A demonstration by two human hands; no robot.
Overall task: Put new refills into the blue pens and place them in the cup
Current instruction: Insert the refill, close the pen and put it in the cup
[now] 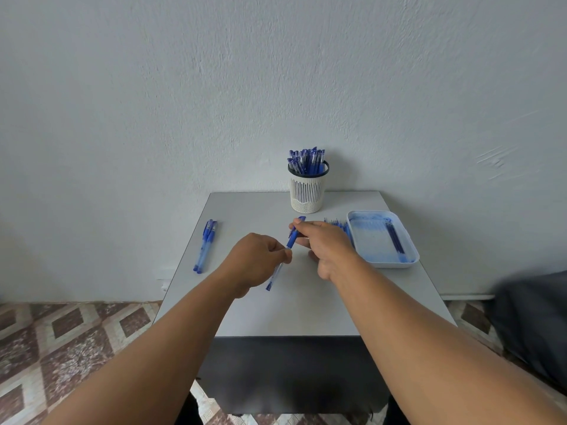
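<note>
Over the middle of the grey table (245,216) a blue pen (291,240) is held slanted between both hands. My left hand (257,259) pinches its clear barrel near the middle; the tip end pokes out below the hand. My right hand (325,243) pinches the capped upper end with thumb and fingers. At the back of the table stands a white slotted cup (305,191) with several blue pens upright in it. Two more blue pens (205,245) lie side by side near the left edge.
A white ink-stained tray (412,256) sits at the right with a few used refills in it. A row of blue refills (337,223) lies just left of the tray, partly behind my right hand. A dark object (534,320) shows at the right edge over patterned floor tiles.
</note>
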